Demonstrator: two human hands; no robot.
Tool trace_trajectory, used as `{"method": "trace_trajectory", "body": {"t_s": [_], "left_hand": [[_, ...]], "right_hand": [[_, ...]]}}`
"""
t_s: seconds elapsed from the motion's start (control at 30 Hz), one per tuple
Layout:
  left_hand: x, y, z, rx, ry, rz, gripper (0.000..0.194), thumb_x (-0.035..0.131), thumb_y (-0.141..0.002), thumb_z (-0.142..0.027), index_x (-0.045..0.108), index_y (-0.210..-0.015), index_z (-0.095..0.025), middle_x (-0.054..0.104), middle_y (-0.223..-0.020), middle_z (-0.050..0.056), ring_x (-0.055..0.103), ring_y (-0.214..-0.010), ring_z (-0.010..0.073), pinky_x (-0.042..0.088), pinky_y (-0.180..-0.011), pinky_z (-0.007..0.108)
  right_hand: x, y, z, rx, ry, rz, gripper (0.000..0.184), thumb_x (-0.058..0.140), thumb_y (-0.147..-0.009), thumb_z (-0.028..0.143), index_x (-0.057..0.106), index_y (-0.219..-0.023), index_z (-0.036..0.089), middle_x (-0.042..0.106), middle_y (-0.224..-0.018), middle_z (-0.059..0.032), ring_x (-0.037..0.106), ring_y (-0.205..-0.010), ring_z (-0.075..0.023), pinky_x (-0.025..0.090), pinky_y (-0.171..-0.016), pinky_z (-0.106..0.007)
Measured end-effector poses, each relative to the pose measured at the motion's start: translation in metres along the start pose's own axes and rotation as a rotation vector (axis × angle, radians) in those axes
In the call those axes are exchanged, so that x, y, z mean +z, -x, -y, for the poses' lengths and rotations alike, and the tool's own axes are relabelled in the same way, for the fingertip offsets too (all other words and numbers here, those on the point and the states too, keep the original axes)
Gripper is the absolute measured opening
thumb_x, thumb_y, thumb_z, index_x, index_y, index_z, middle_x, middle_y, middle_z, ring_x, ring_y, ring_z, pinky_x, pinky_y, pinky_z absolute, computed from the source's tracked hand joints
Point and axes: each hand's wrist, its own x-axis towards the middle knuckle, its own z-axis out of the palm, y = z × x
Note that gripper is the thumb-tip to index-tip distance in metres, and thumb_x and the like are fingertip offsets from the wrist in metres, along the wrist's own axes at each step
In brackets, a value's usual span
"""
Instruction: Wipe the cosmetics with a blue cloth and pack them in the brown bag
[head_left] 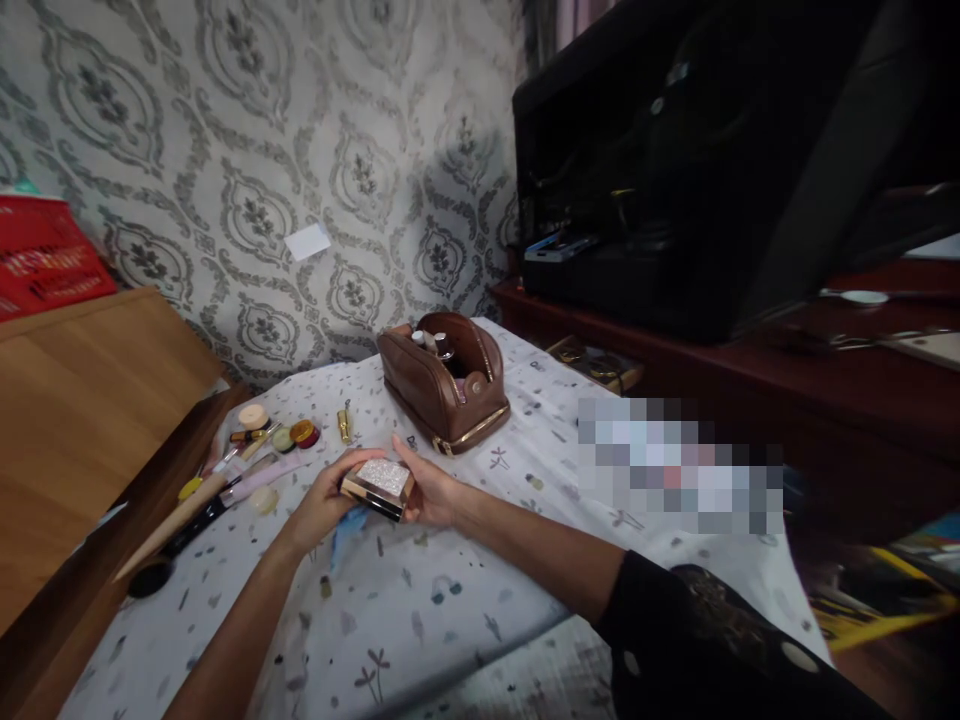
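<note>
Both my hands hold a makeup compact (384,478) with a glittery silver top and gold and black sides, above the patterned cloth. My left hand (324,500) grips its left end, and my right hand (436,492) has the right end, thumb raised. Something thin and blue (348,532), perhaps a cloth, shows just below my left hand. Beyond the compact stands a brown cosmetic bag (420,385), unzipped, with several bottles inside. A small gold tube (344,425) lies left of the bag.
Brushes (196,525), small jars (304,433) and other cosmetics lie along the left side of the white cloth (427,640). A wooden panel (82,400) borders the left. At right are a pixelated patch (679,465) and a dark red shelf (675,380) beneath a large black screen (645,180).
</note>
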Motion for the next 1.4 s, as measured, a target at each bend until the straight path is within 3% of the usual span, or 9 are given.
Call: {"method": "trace_trajectory", "body": {"t_s": [0.17, 0.3, 0.47, 0.6, 0.73, 0.9, 1.07, 1.2, 1.4], "left_hand": [[-0.007, -0.004, 0.010, -0.104, 0.070, -0.020, 0.051, 0.081, -0.060, -0.026, 0.071, -0.109, -0.017, 0.074, -0.100, 0.007, 0.067, -0.088, 0.0242, 0.051, -0.078, 0.030], [-0.015, -0.007, 0.023, -0.121, -0.032, -0.066, 0.045, 0.085, -0.055, -0.039, 0.075, -0.094, -0.018, 0.075, -0.092, 0.006, 0.066, -0.091, 0.0271, 0.052, -0.085, 0.035], [-0.031, -0.013, 0.040, -0.162, -0.140, -0.104, 0.042, 0.081, -0.056, -0.053, 0.076, -0.082, -0.019, 0.076, -0.088, 0.006, 0.067, -0.092, 0.0295, 0.050, -0.095, 0.041], [-0.039, -0.017, 0.046, -0.200, -0.189, 0.003, 0.043, 0.079, -0.059, -0.056, 0.077, -0.084, -0.021, 0.077, -0.088, 0.005, 0.068, -0.090, 0.0297, 0.051, -0.094, 0.041], [-0.041, -0.019, 0.049, -0.196, -0.213, 0.037, 0.047, 0.078, -0.061, -0.060, 0.078, -0.086, -0.021, 0.077, -0.089, 0.005, 0.068, -0.093, 0.0292, 0.051, -0.094, 0.039], [-0.039, -0.022, 0.048, -0.187, -0.188, -0.089, 0.058, 0.076, -0.059, -0.067, 0.076, -0.090, -0.018, 0.075, -0.089, 0.006, 0.067, -0.092, 0.0292, 0.054, -0.087, 0.037], [-0.042, -0.032, 0.050, -0.141, -0.336, -0.227, 0.070, 0.053, -0.073, -0.076, 0.072, -0.100, -0.014, 0.074, -0.090, 0.008, 0.067, -0.095, 0.0296, 0.052, -0.088, 0.038], [-0.046, -0.043, 0.056, -0.091, -0.642, -0.043, 0.059, 0.045, -0.078, -0.068, 0.070, -0.093, -0.017, 0.075, -0.098, 0.010, 0.067, -0.096, 0.0301, 0.051, -0.091, 0.041], [-0.032, -0.054, 0.019, 0.115, -1.055, -0.154, 0.041, 0.035, -0.093, -0.036, 0.065, -0.111, -0.016, 0.070, -0.113, 0.015, 0.062, -0.110, 0.0310, 0.045, -0.100, 0.047]], "right_hand": [[0.000, -0.005, -0.004, -0.003, 0.248, -0.077, 0.076, 0.020, -0.094, 0.072, 0.060, -0.065, 0.015, 0.058, -0.046, -0.0054, 0.048, -0.035, -0.0114, 0.031, -0.030, -0.018], [-0.001, -0.010, -0.008, -0.160, 0.463, -0.149, 0.069, 0.034, -0.089, 0.075, 0.063, -0.068, 0.016, 0.062, -0.054, -0.0055, 0.055, -0.045, -0.0139, 0.038, -0.037, -0.022], [-0.002, -0.010, -0.001, -0.353, 0.454, -0.274, 0.064, 0.043, -0.086, 0.075, 0.063, -0.071, 0.016, 0.061, -0.067, -0.0022, 0.057, -0.063, -0.0139, 0.046, -0.052, -0.023], [-0.002, -0.005, 0.004, -0.507, 0.504, -0.255, 0.049, 0.054, -0.087, 0.062, 0.063, -0.074, 0.016, 0.055, -0.068, 0.0017, 0.050, -0.065, -0.0104, 0.040, -0.058, -0.020], [-0.003, 0.002, 0.003, -0.577, 0.770, -0.190, 0.021, 0.074, -0.078, 0.035, 0.062, -0.081, 0.018, 0.050, -0.065, 0.0068, 0.045, -0.063, -0.0090, 0.034, -0.060, -0.021], [0.001, 0.012, 0.006, -0.592, 0.981, -0.231, 0.016, 0.068, -0.084, 0.031, 0.059, -0.080, 0.018, 0.048, -0.064, 0.0073, 0.044, -0.061, -0.0087, 0.032, -0.060, -0.021], [0.004, 0.016, 0.010, -0.598, 1.006, -0.387, 0.010, 0.063, -0.085, 0.025, 0.058, -0.081, 0.017, 0.046, -0.064, 0.0060, 0.044, -0.062, -0.0095, 0.030, -0.060, -0.022], [0.005, 0.017, 0.010, -0.645, 1.054, -0.456, 0.014, 0.058, -0.088, 0.028, 0.056, -0.079, 0.017, 0.044, -0.064, 0.0054, 0.040, -0.061, -0.0101, 0.028, -0.060, -0.023], [0.003, 0.020, 0.012, -0.791, 0.942, -0.496, 0.026, 0.044, -0.094, 0.038, 0.058, -0.090, 0.017, 0.052, -0.071, 0.0014, 0.047, -0.065, -0.0129, 0.036, -0.064, -0.025]]}}
